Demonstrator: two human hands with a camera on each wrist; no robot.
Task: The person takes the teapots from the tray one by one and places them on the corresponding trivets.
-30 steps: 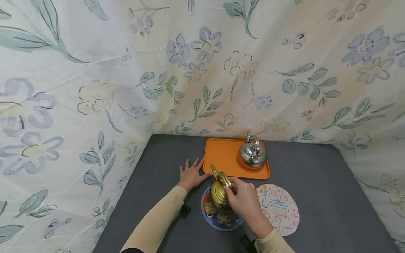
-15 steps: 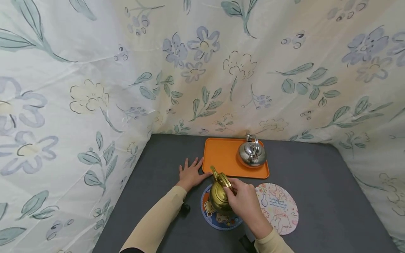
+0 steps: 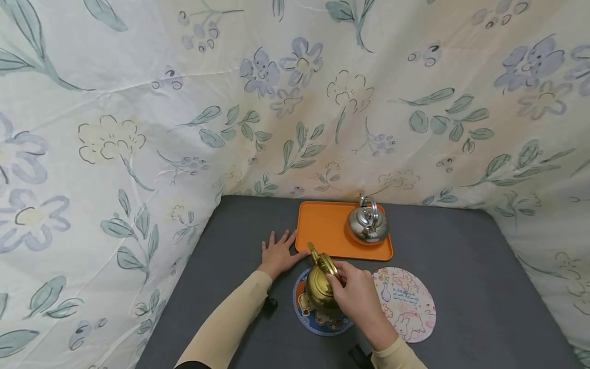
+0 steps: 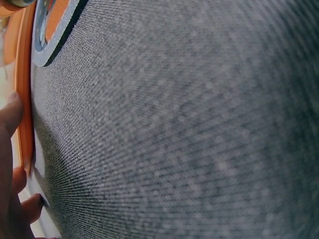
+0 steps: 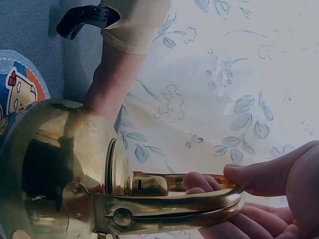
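A flowered cloth [image 3: 138,128] hangs behind and beside a grey worktop [image 3: 461,287]. At the back of the worktop lies an orange tray [image 3: 322,228], with a silver kettle [image 3: 367,224] standing on its right half. In front of the tray lie two round mats: a pale one [image 3: 407,305] to the right and a blue one [image 3: 318,318] to the left, touching at their edges. A gold kettle [image 3: 318,287] stands upright on the blue mat, spout pointing toward the tray. The right hand [image 3: 355,294] reaches in from below, forearm angled up and left, fingers and thumb curled round the gold kettle's arched handle [image 5: 199,204]. The left hand [image 3: 278,253] lies flat on the worktop, released, fingers spread and straight, thumb against the tray's left front edge.
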